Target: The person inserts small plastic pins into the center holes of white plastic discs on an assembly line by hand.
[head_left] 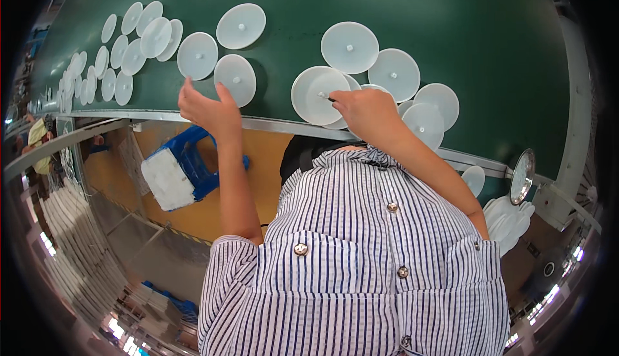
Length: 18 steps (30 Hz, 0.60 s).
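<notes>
My right hand (366, 112) grips a white round plastic disc (317, 94) near its small centre peg, on the green conveyor belt (412, 14). More white discs (394, 72) overlap around it. Raised over the belt's near edge, my left hand (207, 108) has its fingers apart and holds nothing. Its fingertips are close to another white disc (236, 79).
Several white discs (129, 47) lie scattered along the belt to the far left. A blue stool with a white pad (179, 170) stands on the floor below. A stack of white discs (507, 219) and a round metal plate (522, 177) sit at the right.
</notes>
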Each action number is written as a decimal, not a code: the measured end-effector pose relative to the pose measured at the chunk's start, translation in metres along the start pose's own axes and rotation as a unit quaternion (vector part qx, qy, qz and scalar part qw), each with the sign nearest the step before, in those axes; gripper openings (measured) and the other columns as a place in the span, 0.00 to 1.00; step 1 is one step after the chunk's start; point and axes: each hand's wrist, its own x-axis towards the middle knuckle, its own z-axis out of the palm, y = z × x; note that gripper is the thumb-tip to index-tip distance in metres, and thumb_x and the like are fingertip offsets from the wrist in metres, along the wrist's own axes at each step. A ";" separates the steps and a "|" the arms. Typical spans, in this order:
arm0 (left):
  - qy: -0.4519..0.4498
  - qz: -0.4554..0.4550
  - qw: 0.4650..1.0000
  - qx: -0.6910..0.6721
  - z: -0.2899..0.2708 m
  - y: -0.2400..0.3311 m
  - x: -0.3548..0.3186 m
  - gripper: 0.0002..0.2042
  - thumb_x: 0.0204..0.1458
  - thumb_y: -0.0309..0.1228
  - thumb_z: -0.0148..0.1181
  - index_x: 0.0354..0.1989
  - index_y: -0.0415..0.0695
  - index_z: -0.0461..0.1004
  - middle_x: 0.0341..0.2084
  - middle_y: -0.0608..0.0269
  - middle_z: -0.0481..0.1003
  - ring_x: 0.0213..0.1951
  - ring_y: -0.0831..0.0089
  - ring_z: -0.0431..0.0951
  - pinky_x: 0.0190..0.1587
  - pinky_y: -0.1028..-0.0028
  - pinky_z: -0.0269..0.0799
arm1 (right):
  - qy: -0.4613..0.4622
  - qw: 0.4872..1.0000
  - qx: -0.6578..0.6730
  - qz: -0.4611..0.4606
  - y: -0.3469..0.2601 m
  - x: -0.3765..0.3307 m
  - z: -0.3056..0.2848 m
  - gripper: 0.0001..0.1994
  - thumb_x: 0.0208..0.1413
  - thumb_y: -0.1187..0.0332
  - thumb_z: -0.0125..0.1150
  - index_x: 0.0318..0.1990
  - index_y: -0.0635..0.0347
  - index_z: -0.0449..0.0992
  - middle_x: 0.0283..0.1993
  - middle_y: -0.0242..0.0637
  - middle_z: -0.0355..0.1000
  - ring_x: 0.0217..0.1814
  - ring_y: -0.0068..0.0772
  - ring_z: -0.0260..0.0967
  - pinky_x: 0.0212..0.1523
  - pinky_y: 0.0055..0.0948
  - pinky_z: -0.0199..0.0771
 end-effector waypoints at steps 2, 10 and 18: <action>-0.099 -0.018 0.978 -0.182 -0.006 0.011 -0.020 0.25 0.44 0.27 0.56 0.51 0.34 0.58 0.45 0.50 0.62 0.45 0.63 0.65 0.40 0.67 0.67 | 0.006 1.000 -0.006 -0.020 0.001 0.001 0.004 0.08 0.48 0.64 0.54 0.35 0.52 0.75 0.21 0.37 0.71 0.23 0.38 0.69 0.22 0.34 0.66; -0.387 -0.154 0.835 -0.359 0.013 0.052 -0.076 0.24 0.42 0.26 0.58 0.50 0.33 0.61 0.36 0.54 0.70 0.29 0.72 0.73 0.32 0.75 0.69 | -0.005 0.999 -0.033 -0.039 0.001 0.006 0.013 0.09 0.48 0.63 0.54 0.36 0.52 0.75 0.21 0.38 0.71 0.23 0.38 0.70 0.22 0.35 0.66; -0.453 -0.315 0.643 -0.530 -0.009 0.054 -0.063 0.21 0.42 0.20 0.50 0.49 0.33 0.62 0.37 0.55 0.72 0.38 0.71 0.73 0.43 0.71 0.69 | -0.011 0.997 0.080 0.000 0.005 0.011 0.010 0.10 0.49 0.64 0.54 0.38 0.54 0.75 0.27 0.39 0.73 0.28 0.39 0.70 0.29 0.36 0.69</action>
